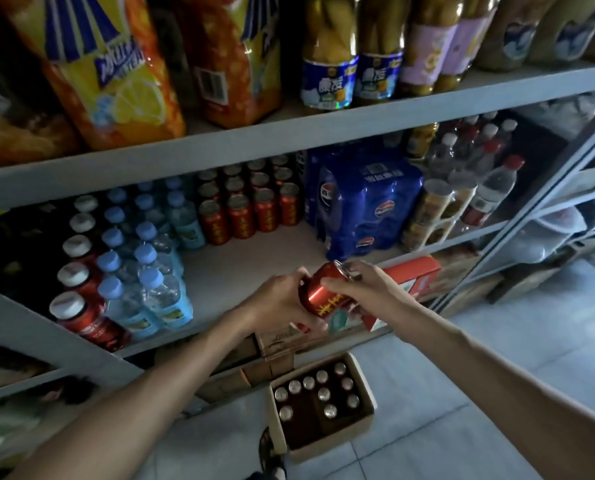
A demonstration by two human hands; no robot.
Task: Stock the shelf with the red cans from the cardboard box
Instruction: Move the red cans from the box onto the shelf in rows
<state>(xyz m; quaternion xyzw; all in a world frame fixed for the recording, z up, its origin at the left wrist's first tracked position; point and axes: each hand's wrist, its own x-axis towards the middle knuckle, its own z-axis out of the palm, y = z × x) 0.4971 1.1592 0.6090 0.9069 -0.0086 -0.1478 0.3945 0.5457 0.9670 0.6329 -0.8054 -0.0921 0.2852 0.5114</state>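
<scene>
Fingers of the left hand and right hand are clamped on one tilted red can just before the shelf's bare patch, with stocked red cans in rows at 12 o'clock and roughly ten boxed cans left in the cardboard box at 6 o'clock.

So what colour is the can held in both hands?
The can is red with yellow lettering, silver top; best in the head view.
</scene>
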